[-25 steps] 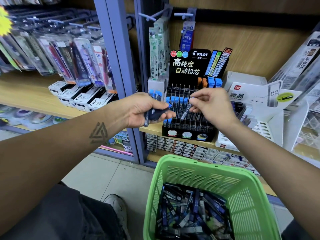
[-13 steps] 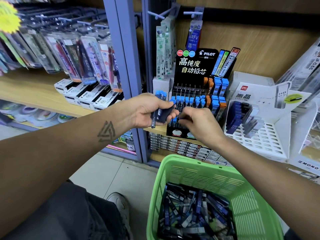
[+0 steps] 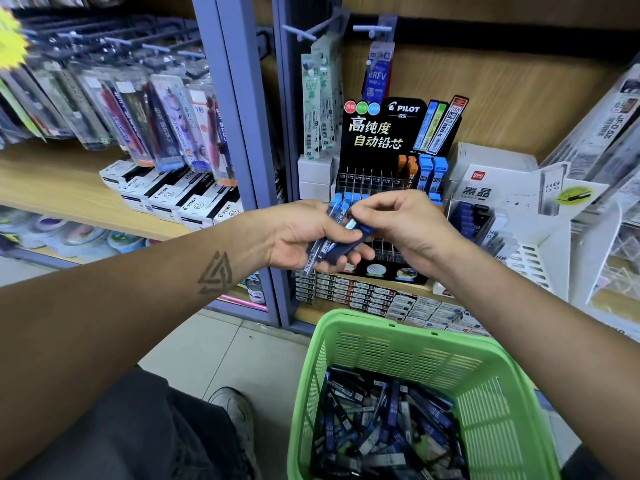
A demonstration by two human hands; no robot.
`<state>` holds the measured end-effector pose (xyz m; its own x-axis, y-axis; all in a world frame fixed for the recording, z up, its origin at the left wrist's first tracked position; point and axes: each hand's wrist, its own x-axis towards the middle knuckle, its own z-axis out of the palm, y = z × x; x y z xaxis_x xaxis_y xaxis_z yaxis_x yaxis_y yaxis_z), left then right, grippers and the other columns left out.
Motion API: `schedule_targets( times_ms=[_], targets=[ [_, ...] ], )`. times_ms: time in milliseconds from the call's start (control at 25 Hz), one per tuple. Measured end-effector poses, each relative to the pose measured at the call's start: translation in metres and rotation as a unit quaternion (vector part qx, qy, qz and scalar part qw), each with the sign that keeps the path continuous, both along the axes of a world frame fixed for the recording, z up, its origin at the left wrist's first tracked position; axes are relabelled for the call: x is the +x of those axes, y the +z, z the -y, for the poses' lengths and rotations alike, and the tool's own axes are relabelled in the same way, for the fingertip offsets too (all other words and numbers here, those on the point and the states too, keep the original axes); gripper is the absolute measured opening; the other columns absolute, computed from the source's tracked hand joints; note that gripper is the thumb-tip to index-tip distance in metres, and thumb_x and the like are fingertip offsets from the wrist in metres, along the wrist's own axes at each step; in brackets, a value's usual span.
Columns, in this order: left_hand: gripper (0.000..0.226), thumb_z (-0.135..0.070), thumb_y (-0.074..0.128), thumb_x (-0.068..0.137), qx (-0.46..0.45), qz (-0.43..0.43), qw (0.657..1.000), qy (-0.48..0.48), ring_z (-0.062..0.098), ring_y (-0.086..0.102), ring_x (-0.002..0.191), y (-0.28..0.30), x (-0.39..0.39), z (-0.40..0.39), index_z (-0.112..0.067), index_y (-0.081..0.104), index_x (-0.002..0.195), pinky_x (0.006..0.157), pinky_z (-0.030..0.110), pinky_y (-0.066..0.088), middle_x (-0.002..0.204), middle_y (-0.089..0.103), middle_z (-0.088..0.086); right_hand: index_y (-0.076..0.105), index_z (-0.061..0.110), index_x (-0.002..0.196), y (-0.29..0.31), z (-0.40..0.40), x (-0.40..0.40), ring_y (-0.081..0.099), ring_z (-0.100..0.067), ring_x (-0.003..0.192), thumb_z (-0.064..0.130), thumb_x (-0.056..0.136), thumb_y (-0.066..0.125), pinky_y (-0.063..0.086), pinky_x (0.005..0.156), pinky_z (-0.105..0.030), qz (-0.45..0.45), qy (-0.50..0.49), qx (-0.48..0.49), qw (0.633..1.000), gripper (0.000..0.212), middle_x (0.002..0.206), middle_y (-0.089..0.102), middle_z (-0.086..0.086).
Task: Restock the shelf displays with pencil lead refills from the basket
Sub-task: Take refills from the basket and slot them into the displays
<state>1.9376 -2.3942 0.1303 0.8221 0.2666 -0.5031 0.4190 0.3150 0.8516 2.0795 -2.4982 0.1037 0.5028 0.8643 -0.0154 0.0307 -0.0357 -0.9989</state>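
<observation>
My left hand (image 3: 304, 233) grips a small bundle of blue-capped pencil lead refills (image 3: 332, 244) in front of the black Pilot display rack (image 3: 384, 133). My right hand (image 3: 408, 226) pinches one refill (image 3: 360, 227) at the top of that bundle, its fingers curled round it. The rack's slots hold blue and orange refill cases (image 3: 427, 171); its lower rows are hidden behind my hands. Below, the green basket (image 3: 398, 337) holds several loose dark refill cases (image 3: 388, 427).
A white lead display (image 3: 491, 202) with dark refills stands right of the rack. Rows of small boxes (image 3: 374, 299) fill the shelf below. Hanging pen packs (image 3: 156, 123) and white Pilot boxes (image 3: 173, 195) occupy the left bay behind a grey upright (image 3: 239, 133). My shoe (image 3: 235, 410) is on the floor tiles.
My right hand left the rack slots, dropped low, then rose to the bundle in my left hand and now pinches a refill there. My left hand kept its bundle.
</observation>
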Motion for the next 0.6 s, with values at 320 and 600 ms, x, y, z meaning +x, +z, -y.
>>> schedule_targets(
  times_ms=[320,600],
  targets=[
    [0.011,-0.006,0.048,0.101,-0.026,-0.051,0.998,0.037,0.005,0.039,0.043,0.000,0.002,-0.016,-0.008,0.053,0.091,0.034,0.013,0.032,0.063,0.046,0.001,0.069,0.000,0.085,0.009,0.009,0.026,0.073,-0.025,0.065,-0.001,0.091,0.064,0.058,0.060,-0.028,0.165,-0.082,-0.024,0.983,0.008,0.072,0.074,-0.015],
    [0.023,-0.034,0.064,0.094,0.034,-0.046,0.996,0.063,0.004,0.023,0.037,0.005,0.003,-0.015,-0.014,0.056,0.103,0.033,0.015,0.018,0.054,0.036,-0.006,0.070,0.011,0.083,0.002,0.007,0.021,0.073,-0.016,0.056,0.006,0.087,0.073,0.061,0.066,-0.031,0.316,-0.040,-0.112,0.941,0.006,0.074,0.074,-0.003]
  ],
)
